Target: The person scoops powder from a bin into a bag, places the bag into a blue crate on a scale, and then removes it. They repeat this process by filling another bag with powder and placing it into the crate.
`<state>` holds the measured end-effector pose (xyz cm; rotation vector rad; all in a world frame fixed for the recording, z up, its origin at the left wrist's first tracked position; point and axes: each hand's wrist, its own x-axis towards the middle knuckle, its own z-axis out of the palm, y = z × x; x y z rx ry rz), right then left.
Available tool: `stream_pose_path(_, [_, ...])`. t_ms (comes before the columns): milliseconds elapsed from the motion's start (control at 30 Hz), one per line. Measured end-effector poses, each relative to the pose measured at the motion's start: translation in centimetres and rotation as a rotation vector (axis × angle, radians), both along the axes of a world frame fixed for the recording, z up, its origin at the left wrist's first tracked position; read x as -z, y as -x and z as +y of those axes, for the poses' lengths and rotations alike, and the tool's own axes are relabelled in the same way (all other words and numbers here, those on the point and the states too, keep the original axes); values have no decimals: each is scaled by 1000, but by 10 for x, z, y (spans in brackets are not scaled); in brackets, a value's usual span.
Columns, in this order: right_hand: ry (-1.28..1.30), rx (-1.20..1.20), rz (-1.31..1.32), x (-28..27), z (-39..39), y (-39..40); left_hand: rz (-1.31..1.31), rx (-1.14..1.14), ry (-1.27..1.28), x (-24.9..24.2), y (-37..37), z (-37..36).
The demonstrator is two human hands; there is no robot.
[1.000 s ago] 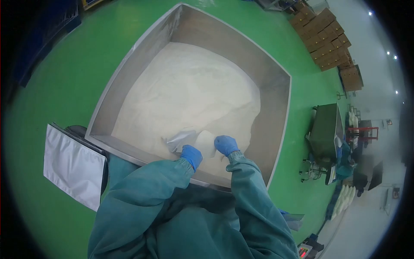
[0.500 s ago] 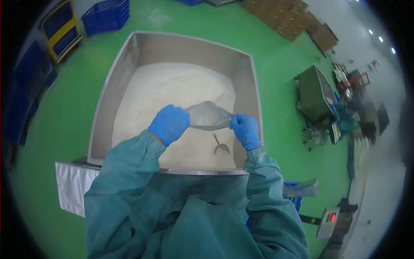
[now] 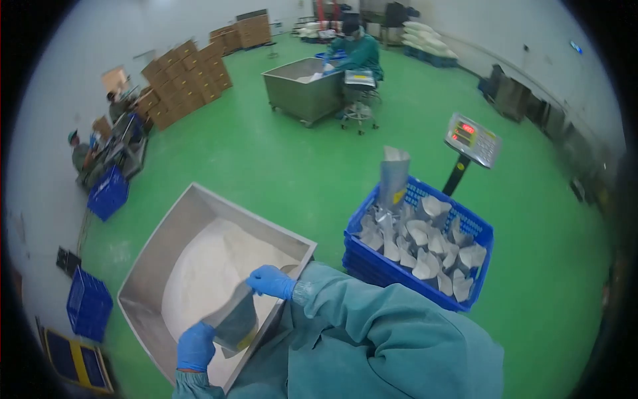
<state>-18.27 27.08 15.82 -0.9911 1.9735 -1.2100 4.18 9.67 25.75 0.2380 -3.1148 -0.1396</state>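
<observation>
Here are both gloved hands at the metal tub (image 3: 256,226), and between them is the silver bag (image 3: 236,319), stretched across just above the white powder (image 3: 212,259), close to the tub's near wall. The left hand (image 3: 196,347) has one side of it, its grip narrow, fingers curled round the edge. Across on the other side, the right hand (image 3: 271,282) pinches the bag's upper corner, that grip narrow too, the fist over the powder. The bag hangs tilted, a yellow patch showing low on its face; what's inside, I cannot tell.

Over to the person's right, the blue crate (image 3: 365,263) is packed with a crowd of small silver bags (image 3: 425,243), tops flared, one taller bag (image 3: 394,176) standing above them at the end nearest the tub. Just behind the crate, the scale display (image 3: 473,139) glows red on its post.

Farther off across the green floor (image 3: 299,179), a co-worker (image 3: 364,53) in green leans at a second tub (image 3: 302,96), a wheeled stand (image 3: 359,110) beside it. Brown boxes (image 3: 183,83) pile up to the left, and white sacks (image 3: 425,40) lie stacked at the back.
</observation>
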Motion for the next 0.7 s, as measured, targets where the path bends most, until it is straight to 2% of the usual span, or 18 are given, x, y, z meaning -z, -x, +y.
stream_pose_path(33, [267, 144, -116, 8, 2, -1, 115, 87, 63, -7, 10, -1])
stream_pose_path(67, [535, 283, -224, 18, 1, -2, 110, 114, 76, -22, 21, 0])
stream_pose_path(133, [647, 395, -193, 54, 1, -7, 186, 206, 170, -57, 50, 7])
stream_pose_path(200, [474, 837, 356, 66, 18, -10, 212, 245, 139, -75, 83, 4])
stream_pose_path(233, [601, 799, 86, 72, 36, 0, 234, 264, 103, -84, 99, 6])
stream_pose_path(300, [250, 769, -172, 86, 102, 48, 270, 304, 135, -106, 126, 28])
stream_pose_path(367, [-48, 911, 399, 99, 162, 65, 298, 343, 163, -130, 154, 59])
stream_pose_path(500, [64, 891, 403, 18, 211, 44, 389, 562, 113, -157, 217, 142])
stream_pose_path(567, [234, 816, 456, 1, 197, 31, 415, 635, 114, -161, 254, 185])
stream_pose_path(600, [231, 819, 447, -7, 194, 30, 439, 681, 79, -161, 272, 206])
stream_pose_path(667, [261, 919, 422, -15, 193, 32, 446, 729, 38, -157, 306, 242])
stream_pose_path(700, [375, 1016, 447, -8, 197, 45, 470, 770, -27, -153, 324, 258])
